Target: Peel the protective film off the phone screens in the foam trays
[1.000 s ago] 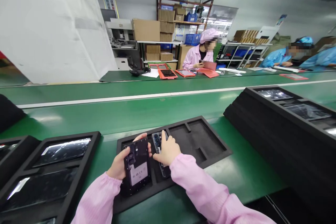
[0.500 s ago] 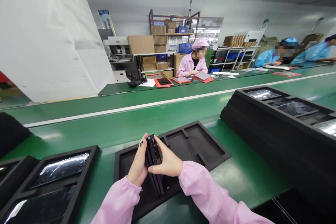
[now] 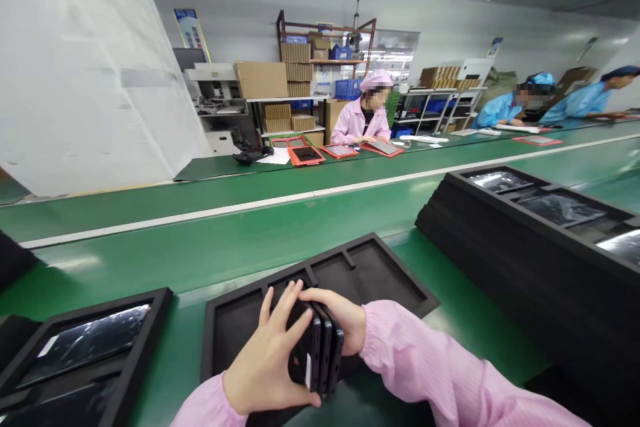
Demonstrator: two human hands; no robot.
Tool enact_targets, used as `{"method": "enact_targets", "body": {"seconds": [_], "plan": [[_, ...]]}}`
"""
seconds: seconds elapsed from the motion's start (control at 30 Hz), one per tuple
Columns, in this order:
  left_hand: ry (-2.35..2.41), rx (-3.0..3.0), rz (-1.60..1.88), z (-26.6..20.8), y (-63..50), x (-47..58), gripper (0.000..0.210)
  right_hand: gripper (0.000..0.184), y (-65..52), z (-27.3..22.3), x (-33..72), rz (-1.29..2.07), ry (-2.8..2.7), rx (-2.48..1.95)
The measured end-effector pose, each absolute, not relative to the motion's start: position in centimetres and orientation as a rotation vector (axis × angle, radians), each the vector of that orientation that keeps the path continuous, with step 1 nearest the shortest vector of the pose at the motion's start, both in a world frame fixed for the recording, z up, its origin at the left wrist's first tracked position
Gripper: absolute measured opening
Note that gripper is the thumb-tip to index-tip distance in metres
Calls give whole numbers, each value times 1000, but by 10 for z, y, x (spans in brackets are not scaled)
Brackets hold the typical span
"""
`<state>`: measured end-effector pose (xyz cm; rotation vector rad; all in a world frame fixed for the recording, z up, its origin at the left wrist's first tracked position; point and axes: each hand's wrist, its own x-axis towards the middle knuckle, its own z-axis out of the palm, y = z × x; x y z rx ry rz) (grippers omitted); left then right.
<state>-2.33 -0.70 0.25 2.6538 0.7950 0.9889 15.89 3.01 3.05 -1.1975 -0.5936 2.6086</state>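
shows a foam tray (image 3: pixel 140 353) of glossy devices (image 3: pixel 87 345) at lower left of the frame; at bottom centre, with fingers of left hand (image 3: pixel 267 360) splayed wide, holds a smartphone stack (image 3: pixel 327 353) against right hand (image 3: pixel 346 317), curled round its far side, over a second tray (image 3: pixel 370 273).

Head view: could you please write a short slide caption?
Left hand and right hand hold stacked phones over a black compartmented tray.

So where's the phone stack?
Head view, lower middle: the phone stack is held between left hand and right hand, at the near side of the black tray.
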Motion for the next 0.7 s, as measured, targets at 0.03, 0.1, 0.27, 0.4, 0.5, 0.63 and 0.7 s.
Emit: {"method": "enact_targets", "body": {"seconds": [0.03,0.1,0.27,0.4,0.5,0.63,0.7], "plan": [[734,2713,1028,4,-8,-17,132,55,29,32,159,2616,-538,-1247],[603,2671,1120,7,-9,-6,124,61,26,34,158,2647,-508,-1329],[491,2284,1246,14,-2,2,108,80,29,42,166,2573,-1034,-1228],[770,1855,1439,17,1,-9,105,83,37,49,180,1690,-1982,-1500],[827,1602,1573,19,-1,-10,123,100,44,48,184,1049,-2305,-1261],[846,1518,1542,11,-4,0,130,130,54,35,173,1183,-2355,-698],[855,1489,1568,2,-4,5,130,127,58,24,164,1260,-2261,-582]]}}
